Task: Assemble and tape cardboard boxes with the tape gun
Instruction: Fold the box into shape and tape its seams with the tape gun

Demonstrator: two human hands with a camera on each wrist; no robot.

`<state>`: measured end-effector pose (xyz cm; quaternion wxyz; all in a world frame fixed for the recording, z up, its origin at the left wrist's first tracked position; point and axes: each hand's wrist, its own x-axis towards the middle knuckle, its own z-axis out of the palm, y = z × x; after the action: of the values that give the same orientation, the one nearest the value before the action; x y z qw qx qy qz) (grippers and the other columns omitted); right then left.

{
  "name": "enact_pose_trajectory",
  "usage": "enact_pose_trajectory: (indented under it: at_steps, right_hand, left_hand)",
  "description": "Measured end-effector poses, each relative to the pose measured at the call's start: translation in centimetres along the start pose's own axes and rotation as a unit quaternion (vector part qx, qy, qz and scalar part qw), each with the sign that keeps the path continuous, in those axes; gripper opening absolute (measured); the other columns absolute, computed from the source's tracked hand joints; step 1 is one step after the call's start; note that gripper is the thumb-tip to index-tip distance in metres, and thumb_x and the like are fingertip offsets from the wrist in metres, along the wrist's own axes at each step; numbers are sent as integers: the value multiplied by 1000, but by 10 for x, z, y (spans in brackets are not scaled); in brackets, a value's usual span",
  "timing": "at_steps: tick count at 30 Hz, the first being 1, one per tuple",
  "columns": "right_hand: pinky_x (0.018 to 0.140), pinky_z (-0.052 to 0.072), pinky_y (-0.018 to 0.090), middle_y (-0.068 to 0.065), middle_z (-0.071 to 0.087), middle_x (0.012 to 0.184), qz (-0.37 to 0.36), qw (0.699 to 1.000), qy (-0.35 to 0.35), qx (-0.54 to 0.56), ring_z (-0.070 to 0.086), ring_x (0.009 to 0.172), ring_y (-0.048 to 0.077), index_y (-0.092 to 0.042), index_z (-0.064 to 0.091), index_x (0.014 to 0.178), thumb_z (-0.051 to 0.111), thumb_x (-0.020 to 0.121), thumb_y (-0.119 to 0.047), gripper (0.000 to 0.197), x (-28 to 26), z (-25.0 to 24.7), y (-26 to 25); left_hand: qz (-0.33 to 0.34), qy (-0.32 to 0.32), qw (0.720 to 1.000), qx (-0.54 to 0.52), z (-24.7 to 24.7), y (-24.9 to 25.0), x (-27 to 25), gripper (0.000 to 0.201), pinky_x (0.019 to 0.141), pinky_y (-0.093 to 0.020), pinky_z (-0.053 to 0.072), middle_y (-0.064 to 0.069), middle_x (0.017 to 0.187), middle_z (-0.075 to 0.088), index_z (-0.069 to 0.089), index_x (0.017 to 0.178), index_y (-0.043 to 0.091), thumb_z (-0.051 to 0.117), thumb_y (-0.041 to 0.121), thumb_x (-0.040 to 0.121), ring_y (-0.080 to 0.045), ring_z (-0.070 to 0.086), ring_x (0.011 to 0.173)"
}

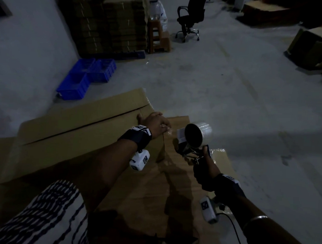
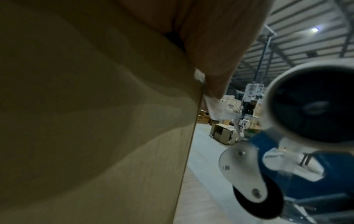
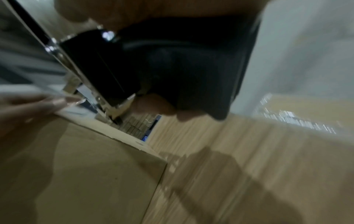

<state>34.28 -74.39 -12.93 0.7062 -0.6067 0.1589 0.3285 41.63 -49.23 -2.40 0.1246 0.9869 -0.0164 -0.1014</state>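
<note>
We are looking down at one cardboard box [image 1: 79, 137] lying in front of us on flattened cardboard sheets [image 1: 174, 195] spread over the concrete floor [image 1: 230, 87]. Its long axis is running from lower left to upper right in the head view, with the seam between its two top flaps following that same line.

Our left hand [image 1: 156, 124] is resting on the box's right-hand top corner, palm down. A bit of clear tape is showing under the fingertips there, though we cannot tell whether the fingers are pressing flat or pinching it, since the wrist views are blurred.

Our right hand [image 1: 206, 171] is wrapping its fingers round the dark handle of one tape gun [image 1: 192, 143], holding it in the air just to the right of that corner, apart from the box. The gun's long axis is rising from the handle near us up and away, and the one roll of clear tape [image 1: 199, 135] is sitting at the top, its dark open core facing back toward us and slightly left. From the left wrist we are seeing the blue body, a metal side plate and a black roller [image 2: 256, 201] below the roll.

Farther off we are counting three blue crates [image 1: 85, 79] by the wall, one tall stack of flat cartons [image 1: 109, 23], one office chair [image 1: 191, 17] and one brown stool [image 1: 158, 37].
</note>
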Motion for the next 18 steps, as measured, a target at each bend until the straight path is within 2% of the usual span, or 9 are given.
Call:
enact_pose_trajectory:
  at_steps: [2,3,5,7,11,13,15,17,18]
  right_hand:
    - [40,20,19,-1,28,48,34,999,-40,16,19,36,13,-16,55,55,54,50,-100,85,0,1,3]
    - [41,20,20,1,26,51,47,998,-46,21,17,39,14,-8,59,62,53,54,-100,92,-1,4,5]
    - [46,20,24,6,20,64,52,997,-34,38,11,49,17,1,66,111,40,73,-94,105,4,7,11]
    - [49,27,28,9,29,69,38,998,-19,54,20,52,20,-17,60,134,33,80,-90,94,11,12,14]
    - [51,44,30,15,54,79,35,996,-30,79,54,54,25,-19,64,124,38,85,-81,78,24,22,25]
    - [54,49,33,14,61,76,53,997,-9,64,60,61,26,-13,67,119,54,71,-89,91,36,21,37]
    - [62,53,37,2,71,65,72,997,-21,22,66,68,23,-21,67,105,51,49,-100,98,35,23,34]
    - [60,56,28,-13,67,52,45,997,-60,0,69,58,11,-35,72,76,43,59,-89,64,27,32,28]
    - [61,55,19,-8,69,54,50,991,-119,19,70,58,6,-30,77,60,41,74,-79,62,28,41,28]
  left_hand:
    - [15,8,1000,23,-2,0,-1,25,106,-71,1,16,144,45,67,113,39,54,44,92,-11,22,143]
    - [18,6,999,41,-3,1,-3,30,108,-66,3,13,147,43,65,118,34,53,43,93,-12,21,144]
    - [9,16,998,61,-3,5,-6,32,110,-62,7,10,151,36,65,119,30,52,42,92,-12,18,144]
    - [-4,36,997,64,-2,7,-8,29,109,-64,6,10,153,31,66,115,31,53,41,91,-13,15,146]
    - [1,14,998,64,-2,5,-8,29,113,-57,7,6,158,21,64,114,23,54,40,93,-13,9,147]
    - [-10,10,998,66,-1,1,-9,22,110,-64,8,8,158,19,64,107,25,57,38,91,-12,6,148]
    - [-26,10,996,84,2,-5,-11,24,109,-67,13,9,158,17,62,108,24,60,38,89,-13,6,148]
    - [-34,11,995,95,3,-11,-15,29,109,-67,17,8,159,14,59,113,21,60,38,89,-14,5,148]
    - [-31,11,995,97,2,-14,-18,32,109,-67,18,8,160,13,57,116,19,59,37,89,-15,5,148]
